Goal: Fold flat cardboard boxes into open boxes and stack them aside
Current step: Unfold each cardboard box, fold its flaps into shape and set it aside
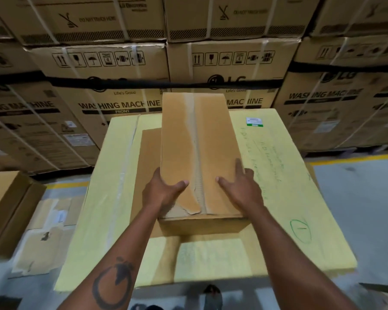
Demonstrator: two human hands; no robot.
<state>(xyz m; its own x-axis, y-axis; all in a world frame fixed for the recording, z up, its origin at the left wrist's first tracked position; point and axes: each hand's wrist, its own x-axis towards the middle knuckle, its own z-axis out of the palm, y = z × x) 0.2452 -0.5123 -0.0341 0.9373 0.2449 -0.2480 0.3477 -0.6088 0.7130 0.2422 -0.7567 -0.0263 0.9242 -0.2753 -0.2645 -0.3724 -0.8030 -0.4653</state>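
Hands grip the near end of the cardboard box, which rests on the yellow carton, long axis running away from the person. Left hand wraps its left edge, thumb on top; right hand presses flat, fingers spread. Contents cannot be seen; flat cardboard lies beneath.

Both bare forearms reach forward, nearly parallel — the left one bears a dark circular tattoo. The left hand curls round an edge, thumb lying across the top toward the middle. The right hand lies flatter, fingers spread and fairly straight, thumb angled inward — the two thumbs near each other, not touching.
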